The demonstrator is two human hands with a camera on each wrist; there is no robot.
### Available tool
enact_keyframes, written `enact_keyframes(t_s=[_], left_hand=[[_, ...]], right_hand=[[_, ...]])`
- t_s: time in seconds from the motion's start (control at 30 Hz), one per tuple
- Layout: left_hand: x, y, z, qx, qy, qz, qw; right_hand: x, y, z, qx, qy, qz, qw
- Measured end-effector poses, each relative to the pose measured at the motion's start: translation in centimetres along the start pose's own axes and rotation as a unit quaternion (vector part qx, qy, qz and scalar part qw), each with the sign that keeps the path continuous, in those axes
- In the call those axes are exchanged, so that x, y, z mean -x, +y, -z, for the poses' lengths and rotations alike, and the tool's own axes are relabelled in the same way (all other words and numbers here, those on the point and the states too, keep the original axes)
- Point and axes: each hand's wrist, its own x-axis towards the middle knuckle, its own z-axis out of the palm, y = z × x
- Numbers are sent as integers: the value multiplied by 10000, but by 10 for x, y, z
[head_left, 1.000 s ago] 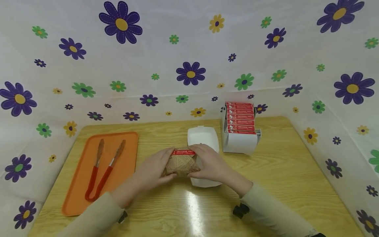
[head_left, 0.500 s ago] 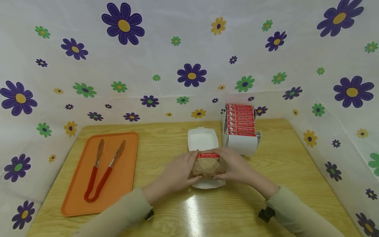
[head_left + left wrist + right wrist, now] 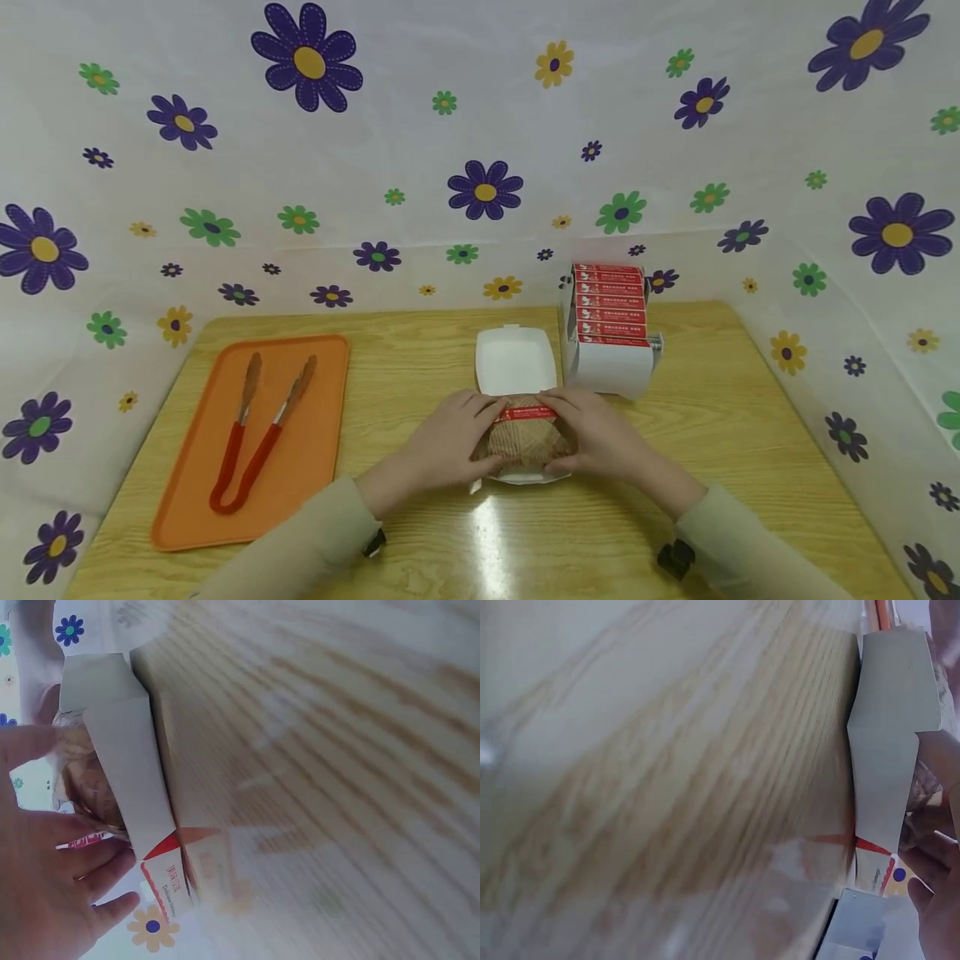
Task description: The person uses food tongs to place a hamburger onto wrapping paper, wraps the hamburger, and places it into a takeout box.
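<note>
A round burger in brown printed paper, with a red label strip across its top, sits in the lower half of an open white burger box. My left hand holds its left side, thumb at the near side and fingers at the far side. On the opposite side my right hand grips it the same way. The left wrist view shows the wrapped burger behind the box's side wall. In the right wrist view the box wall hides most of the burger.
Behind the right hand stands a dispenser with several red labels. At the left lies an orange tray bearing red-handled tongs. A flowered white sheet rises behind the wooden table.
Both hands have carried the wrapped burger rightward from the box's left side to over its lower half, then down into it. The box, tray and dispenser have stayed in place.
</note>
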Motion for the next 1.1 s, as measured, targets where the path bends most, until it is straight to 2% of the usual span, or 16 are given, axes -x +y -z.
enact_keyframes(t_s=[0.17, 0.33, 0.5, 0.6, 0.7, 0.77, 0.87, 0.97, 1.1], left_hand=[[2, 2, 7, -6, -192, 45, 9998], [1, 3, 6, 185, -149, 284, 9993], [2, 2, 6, 258, -182, 272, 9991], [3, 1, 7, 509, -231, 333, 9979], [3, 0, 5, 1016, -73, 599, 9930], [3, -1, 2, 1293, 142, 794, 9883], [2, -3, -3, 1379, 473, 962, 9846], [3, -6, -7, 1296, 632, 951, 9850], [6, -10, -5, 1287, 489, 739, 9877]], right_hand=[[4, 1, 9, -83, -103, 141, 9998], [5, 3, 16, -508, -308, 66, 9982], [0, 0, 10, -139, -248, 202, 9994], [-3, -3, 6, -15, -224, 197, 9996], [-7, -6, 5, 3, -254, 185, 9995], [-9, -7, 5, -42, -291, 176, 9994], [-10, -7, 5, 0, -314, 216, 9993], [-11, -7, 4, -9, -328, 238, 9992], [-11, -7, 2, 0, -288, 223, 9993]])
